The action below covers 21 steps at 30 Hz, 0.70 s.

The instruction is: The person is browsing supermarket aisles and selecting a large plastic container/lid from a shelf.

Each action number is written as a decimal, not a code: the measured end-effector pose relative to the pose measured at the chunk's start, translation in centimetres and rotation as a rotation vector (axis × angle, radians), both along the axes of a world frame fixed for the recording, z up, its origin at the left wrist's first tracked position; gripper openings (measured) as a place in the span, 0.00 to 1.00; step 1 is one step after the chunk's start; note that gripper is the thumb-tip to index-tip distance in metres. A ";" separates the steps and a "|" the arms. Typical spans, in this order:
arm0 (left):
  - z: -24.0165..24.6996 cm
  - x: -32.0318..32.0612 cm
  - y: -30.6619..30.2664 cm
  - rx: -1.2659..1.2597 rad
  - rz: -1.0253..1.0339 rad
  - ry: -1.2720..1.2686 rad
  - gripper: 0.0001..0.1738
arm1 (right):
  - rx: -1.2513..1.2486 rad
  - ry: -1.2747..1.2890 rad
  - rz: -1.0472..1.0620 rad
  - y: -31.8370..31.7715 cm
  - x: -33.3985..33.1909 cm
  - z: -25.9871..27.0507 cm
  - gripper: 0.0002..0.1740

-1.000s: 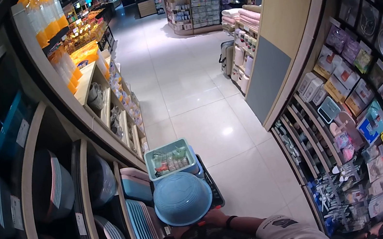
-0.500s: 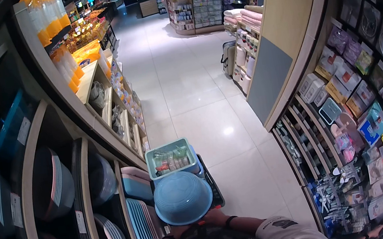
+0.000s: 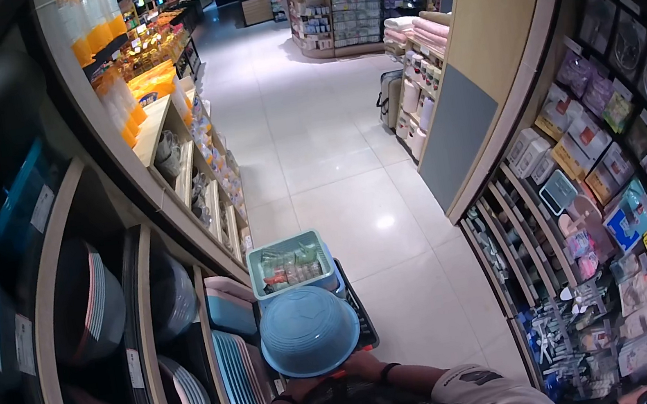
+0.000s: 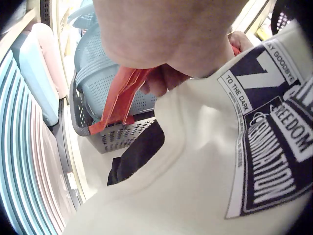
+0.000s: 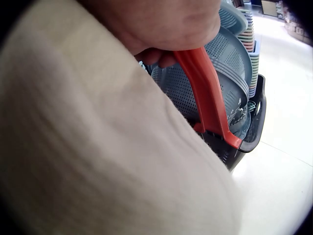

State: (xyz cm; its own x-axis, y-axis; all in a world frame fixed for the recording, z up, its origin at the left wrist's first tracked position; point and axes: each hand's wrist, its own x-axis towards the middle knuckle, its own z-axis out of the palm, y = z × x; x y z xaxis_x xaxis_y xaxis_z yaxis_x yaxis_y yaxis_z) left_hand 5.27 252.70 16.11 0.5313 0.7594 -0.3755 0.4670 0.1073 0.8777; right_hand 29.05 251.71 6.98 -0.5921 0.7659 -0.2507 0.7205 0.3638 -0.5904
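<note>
My left hand (image 3: pixel 302 388) and right hand (image 3: pixel 367 367) are side by side, low in the head view, behind an upturned blue basin (image 3: pixel 309 332). In the left wrist view, the left hand's fingers curl round a red handle (image 4: pixel 117 98) of a dark shopping basket (image 4: pixel 105 141). The right hand (image 5: pixel 164 24) grips the red handle too in its wrist view. Stacked blue-grey perforated colanders (image 5: pixel 227 56) fill the near part of the basket. In front of the basin, a pale green bin (image 3: pixel 322 253) contains clear packaged items (image 3: pixel 291 266).
Shelves with stacked basins (image 3: pixel 99 308) and upright blue and pink tubs (image 3: pixel 241 379) run close along the left. Hanging packaged goods (image 3: pixel 619 218) line the right. A tiled floor aisle (image 3: pixel 322 136) leads forward past a suitcase (image 3: pixel 389 99) to a display island (image 3: pixel 338 14).
The head view has shifted slightly, so the far shelves appear a little further right. Both hands stay at the basket handle, and the basin stays in place on the load.
</note>
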 end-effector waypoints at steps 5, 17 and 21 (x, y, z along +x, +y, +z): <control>-2.5 -0.3 0.2 0.055 -0.050 -0.007 0.35 | 0.009 0.027 0.005 0.0 0.3 2.1 0.17; 1.7 0.7 0.2 0.027 -0.036 0.061 0.33 | 0.060 -0.005 0.011 0.0 0.2 1.4 0.15; 1.6 0.7 0.1 0.012 -0.016 0.055 0.33 | 0.061 0.032 0.024 -0.1 0.4 1.8 0.15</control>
